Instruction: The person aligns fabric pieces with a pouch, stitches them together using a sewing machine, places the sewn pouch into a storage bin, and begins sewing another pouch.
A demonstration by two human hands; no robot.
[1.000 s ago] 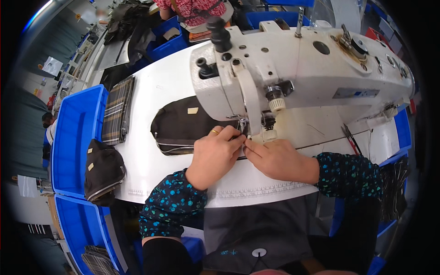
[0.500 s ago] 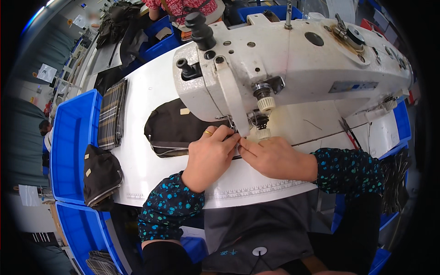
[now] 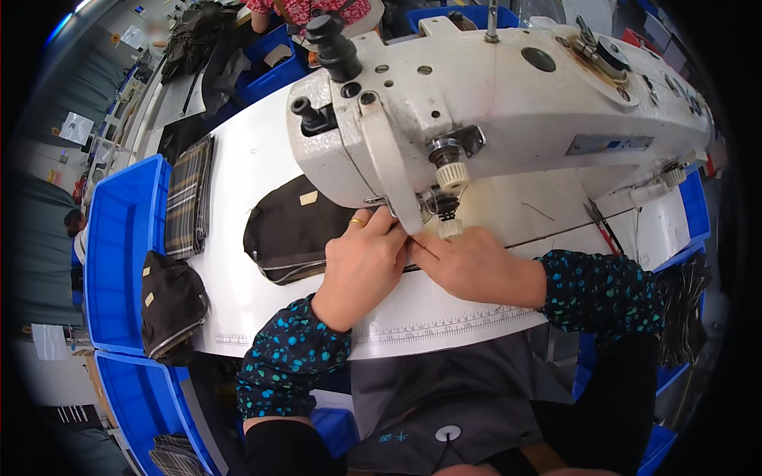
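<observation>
A dark brown fabric pouch [image 3: 290,230] with a pale label and a zipper along its near edge lies flat on the white sewing table [image 3: 262,317]. Its right end runs under the head of a white sewing machine [image 3: 508,103]. My left hand [image 3: 361,266], with a ring on one finger, is closed on the pouch's right end near the needle. Fingertip to fingertip with it, my right hand [image 3: 472,266] pinches the pouch's edge just right of the machine's pale lever [image 3: 389,163]. The needle and the pinched bit of fabric are mostly hidden by my fingers.
A second dark pouch [image 3: 171,305] sits at the table's left edge, before a folded plaid fabric stack [image 3: 189,198]. Blue bins [image 3: 119,262] stand further left. Red-handled snips [image 3: 603,226] lie right of my hands. Another person in a red patterned top [image 3: 341,14] is beyond the machine.
The whole view has shifted slightly. My right fingers are a little more curled, and the pouch sits marginally nearer to me beside the machine head. Both hands stay at the needle.
</observation>
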